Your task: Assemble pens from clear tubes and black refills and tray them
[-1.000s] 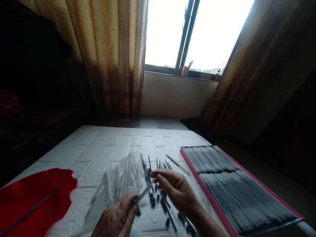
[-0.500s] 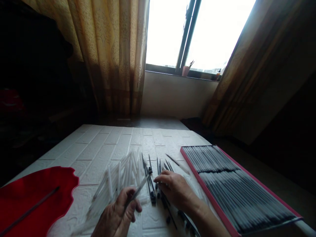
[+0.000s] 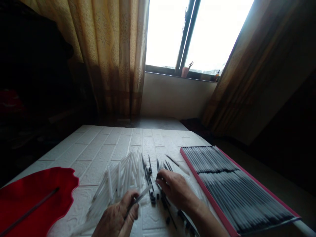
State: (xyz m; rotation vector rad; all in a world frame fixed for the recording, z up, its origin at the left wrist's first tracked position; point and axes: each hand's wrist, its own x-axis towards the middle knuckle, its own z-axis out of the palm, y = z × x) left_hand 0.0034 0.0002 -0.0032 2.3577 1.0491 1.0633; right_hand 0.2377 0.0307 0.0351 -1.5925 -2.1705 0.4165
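One translucent tube (image 3: 145, 192): pinched in your left hand (image 3: 116, 214), slanting toward your right hand (image 3: 174, 189).
Right hand: fingers bent together beside black refills (image 3: 147, 175); grip cannot be told.
Clear tubes (image 3: 123, 174): heaped just beyond your left hand.
Black caps (image 3: 153, 199): loose between your hands.
Red-rimmed tray (image 3: 212, 197): right of your right hand, filled with dark-cored tubes (image 3: 242, 194).
Red scalloped dish (image 3: 59, 178): left of your left hand, bearing one dark rod (image 3: 32, 210).

Likely a home room: gold patterned curtains (image 3: 111, 49), window (image 3: 197, 36), brick-patterned white tabletop (image 3: 128, 138).
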